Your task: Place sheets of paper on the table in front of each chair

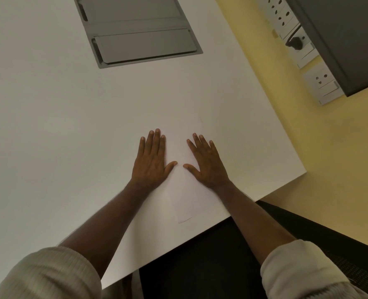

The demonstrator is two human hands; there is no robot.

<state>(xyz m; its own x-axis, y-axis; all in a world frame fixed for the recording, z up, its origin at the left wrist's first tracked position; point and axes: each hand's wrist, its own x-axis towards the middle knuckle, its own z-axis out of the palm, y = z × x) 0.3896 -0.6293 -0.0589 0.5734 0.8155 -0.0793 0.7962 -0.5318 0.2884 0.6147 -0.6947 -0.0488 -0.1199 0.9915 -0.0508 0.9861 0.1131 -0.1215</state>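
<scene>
A white sheet of paper [180, 152] lies flat on the white table [60, 126], close to its near edge and hard to tell from the tabletop. My left hand [151, 162] rests palm down on the sheet's left side, fingers together. My right hand [206, 162] lies flat on the sheet's right side, fingers slightly spread. Neither hand grips anything. The sheet's near corner [184, 220] curls up a little. A dark chair [211, 262] stands below the table edge, right in front of the sheet.
A grey hinged cable box [135, 29] is set into the tabletop farther away. Past the table's right edge is a yellow wall [329, 158] with white sockets [321, 83], a black plug [295, 43] and a dark panel [347, 39].
</scene>
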